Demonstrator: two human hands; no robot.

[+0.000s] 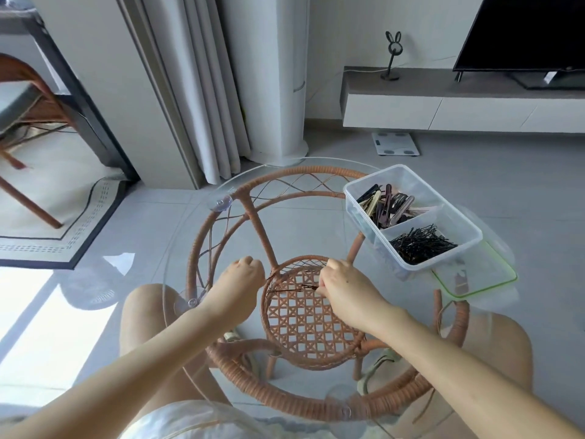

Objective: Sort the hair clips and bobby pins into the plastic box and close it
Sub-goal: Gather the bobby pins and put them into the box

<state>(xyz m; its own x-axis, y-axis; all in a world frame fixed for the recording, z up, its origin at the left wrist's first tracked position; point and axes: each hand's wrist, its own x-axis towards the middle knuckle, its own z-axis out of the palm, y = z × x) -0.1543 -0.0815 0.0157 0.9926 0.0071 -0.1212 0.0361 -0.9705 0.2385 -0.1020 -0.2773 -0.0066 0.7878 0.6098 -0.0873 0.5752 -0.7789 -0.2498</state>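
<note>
A clear plastic box (357,188) stands open on the round glass table at the right. Its far compartment holds hair clips (384,205), and its near compartment holds a heap of black bobby pins (422,243). The box's green-rimmed lid (474,277) lies on the glass just behind and right of it. My left hand (242,277) is closed over the table's middle, with thin bobby pins sticking out of it to the right. My right hand (340,285) pinches one dark bobby pin (308,287) at its fingertips. A few loose bobby pins (283,291) lie between the two hands.
The glass top (196,236) rests on a brown wicker frame (262,236) with a woven lower shelf seen through it. My knees are under the table. A rug and a wooden chair are at the left, a TV stand at the back right.
</note>
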